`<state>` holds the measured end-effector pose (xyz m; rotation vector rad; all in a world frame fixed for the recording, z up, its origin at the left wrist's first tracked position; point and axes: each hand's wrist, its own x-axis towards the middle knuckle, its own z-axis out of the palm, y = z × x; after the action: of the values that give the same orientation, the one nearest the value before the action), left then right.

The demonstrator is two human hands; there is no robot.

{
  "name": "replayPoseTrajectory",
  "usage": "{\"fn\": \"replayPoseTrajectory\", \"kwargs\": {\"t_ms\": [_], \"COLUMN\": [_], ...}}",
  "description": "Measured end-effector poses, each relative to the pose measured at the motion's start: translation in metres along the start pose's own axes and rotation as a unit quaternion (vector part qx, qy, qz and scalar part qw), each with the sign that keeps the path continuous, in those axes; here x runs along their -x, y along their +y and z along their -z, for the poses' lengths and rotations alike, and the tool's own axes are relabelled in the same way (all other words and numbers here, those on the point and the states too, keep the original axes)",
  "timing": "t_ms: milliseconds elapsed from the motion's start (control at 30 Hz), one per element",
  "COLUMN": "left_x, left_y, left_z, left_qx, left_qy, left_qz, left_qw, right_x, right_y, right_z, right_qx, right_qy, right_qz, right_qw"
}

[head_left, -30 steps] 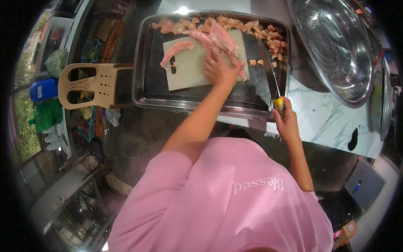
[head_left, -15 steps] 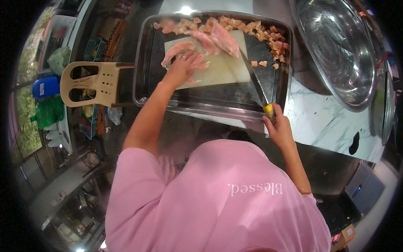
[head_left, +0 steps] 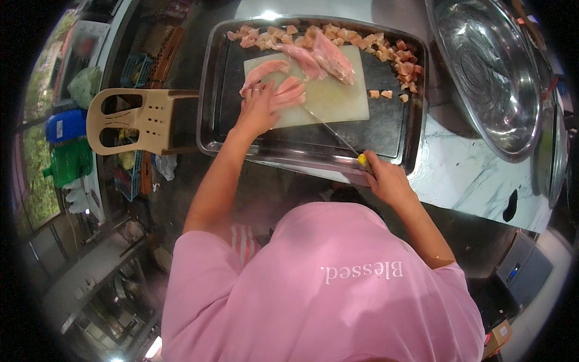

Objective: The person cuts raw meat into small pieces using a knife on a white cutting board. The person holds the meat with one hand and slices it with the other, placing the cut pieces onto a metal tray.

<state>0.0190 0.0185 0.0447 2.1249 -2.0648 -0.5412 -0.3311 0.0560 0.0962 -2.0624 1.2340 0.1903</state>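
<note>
The left hand [head_left: 259,113] rests on pale-pink raw meat strips [head_left: 291,92] atop the white rectangular cutting board [head_left: 338,108]; its grip cannot be determined. The right hand [head_left: 391,181] is clamped on the yellow-collared steel knife [head_left: 342,141]. White lettering [head_left: 389,269] marks the pink fabric shirt [head_left: 313,308].

In the upper middle, the left hand [head_left: 259,113] covers part of a pale pink strip of raw meat [head_left: 291,92]. Right of centre, the right hand [head_left: 387,178] hides most of the handle of a long, thin metal knife [head_left: 339,138]. The top edge cuts off a large, oval, shiny metal basin [head_left: 491,75]; dim clutter [head_left: 114,301] at lower left is too blurred to tell.
</note>
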Motion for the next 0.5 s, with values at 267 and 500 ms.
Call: {"fn": "replayPoseTrajectory", "kwargs": {"t_ms": [267, 500], "left_x": [-0.048, -0.030], "left_y": [-0.005, 0.009], "left_z": [-0.021, -0.004], "left_qx": [0.108, 0.034], "left_qy": [0.030, 0.034], "left_qz": [-0.099, -0.052], "left_qw": [0.989, 0.997], "right_x": [-0.021, -0.006], "right_y": [-0.020, -0.033], "right_z": [-0.004, 0.006], "right_qx": [0.004, -0.053], "right_qy": [0.036, 0.074], "right_qz": [-0.035, -0.056], "right_qw": [0.999, 0.994]}}
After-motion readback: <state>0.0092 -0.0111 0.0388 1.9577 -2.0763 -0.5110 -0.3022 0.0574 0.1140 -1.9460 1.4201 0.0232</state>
